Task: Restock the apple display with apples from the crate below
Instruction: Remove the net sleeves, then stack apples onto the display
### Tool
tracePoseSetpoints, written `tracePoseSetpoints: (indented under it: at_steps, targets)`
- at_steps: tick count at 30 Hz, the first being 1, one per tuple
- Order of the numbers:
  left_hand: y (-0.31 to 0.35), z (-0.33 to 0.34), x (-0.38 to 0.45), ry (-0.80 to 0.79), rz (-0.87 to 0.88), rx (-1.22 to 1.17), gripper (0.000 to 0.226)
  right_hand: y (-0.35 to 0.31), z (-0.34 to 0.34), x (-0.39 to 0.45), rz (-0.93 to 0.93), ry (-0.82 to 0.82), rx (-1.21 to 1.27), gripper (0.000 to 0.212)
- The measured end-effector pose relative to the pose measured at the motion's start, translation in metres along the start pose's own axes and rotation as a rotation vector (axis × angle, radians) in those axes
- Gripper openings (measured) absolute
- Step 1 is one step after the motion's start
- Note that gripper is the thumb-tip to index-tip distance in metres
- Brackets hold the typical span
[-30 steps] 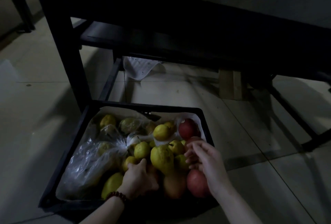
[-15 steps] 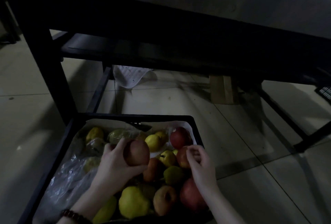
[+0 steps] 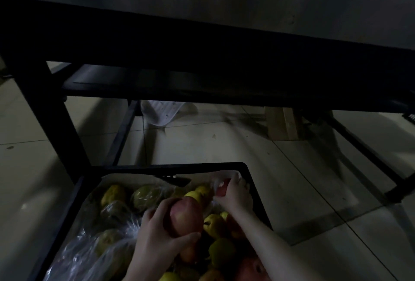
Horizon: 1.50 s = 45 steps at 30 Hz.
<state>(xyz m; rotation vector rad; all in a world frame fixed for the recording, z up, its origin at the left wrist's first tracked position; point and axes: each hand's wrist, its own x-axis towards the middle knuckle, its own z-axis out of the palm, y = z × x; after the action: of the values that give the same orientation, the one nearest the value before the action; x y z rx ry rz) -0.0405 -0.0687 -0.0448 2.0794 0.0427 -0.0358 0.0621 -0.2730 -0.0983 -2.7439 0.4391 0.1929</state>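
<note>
A black crate (image 3: 256,181) sits on the floor, filled with yellow-green fruit and red apples, some under clear plastic (image 3: 94,251). My left hand (image 3: 157,233) grips a red apple (image 3: 186,217) and holds it just above the pile in the crate. Over at the crate's far right corner, my right hand (image 3: 235,195) closes around a second red apple (image 3: 222,187) that lies against the white liner. The display above is out of view.
A black table frame (image 3: 202,60) with a low shelf spans the scene above the crate; its leg (image 3: 51,123) stands just left of it. A wooden block (image 3: 283,123) and a white bag (image 3: 159,112) lie on the tiled floor behind.
My left hand took a red apple out of the pile and lifted it. My right hand moved forward to the red apple at the crate's far right corner. The view tilted up.
</note>
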Motion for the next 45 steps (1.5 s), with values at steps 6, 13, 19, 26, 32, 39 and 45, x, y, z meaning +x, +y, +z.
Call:
tracePoseSetpoints:
  at_steps: [6,13,19,26,32,39,45]
  targets:
    - [0.004,0.004,0.01,0.019,0.023,0.007,0.082,0.002,0.02,0.014,-0.027,0.079,-0.17,0.095]
    - [0.017,-0.013,0.001,0.012,0.056,-0.023,0.08,0.005,-0.02,-0.032,-0.102,0.111,0.564,0.101]
    - [0.06,-0.053,-0.011,0.078,0.118,-0.023,0.075,-0.009,-0.107,-0.124,-0.321,0.123,0.934,0.097]
    - [0.201,-0.16,-0.001,0.187,0.24,-0.059,0.083,-0.105,-0.281,-0.154,-0.597,0.139,1.012,0.087]
    - [0.326,-0.237,0.003,0.159,0.236,-0.15,0.088,-0.173,-0.41,-0.166,-0.643,0.163,1.135,0.084]
    - [0.447,-0.29,0.019,0.203,0.128,-0.091,0.087,-0.199,-0.53,-0.166,-0.561,0.165,1.104,0.088]
    - [0.521,-0.32,0.057,0.212,-0.123,-0.092,0.121,-0.207,-0.598,-0.137,-0.445,0.151,0.975,0.085]
